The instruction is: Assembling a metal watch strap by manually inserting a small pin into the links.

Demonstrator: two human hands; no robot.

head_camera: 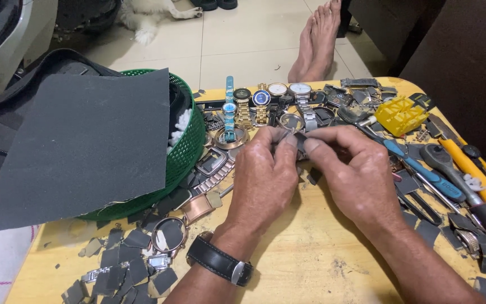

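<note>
— While the left hand and right hand meet mid-frame, what sits in their grip?
— Both pinch a small dark scrap, fingertips pressed together. It looks light, thin and bendy; best held by its edges.
— And beyond?
— A row of watches on the worktop, upper centre.

Head-worn view, steeply down, close.

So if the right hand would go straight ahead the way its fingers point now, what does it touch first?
Its fingers point left, toward the left hand. They would meet that hand's fingertips at the small dark piece both hands pinch. Depth seems the same, so contact is almost immediate.
</note>
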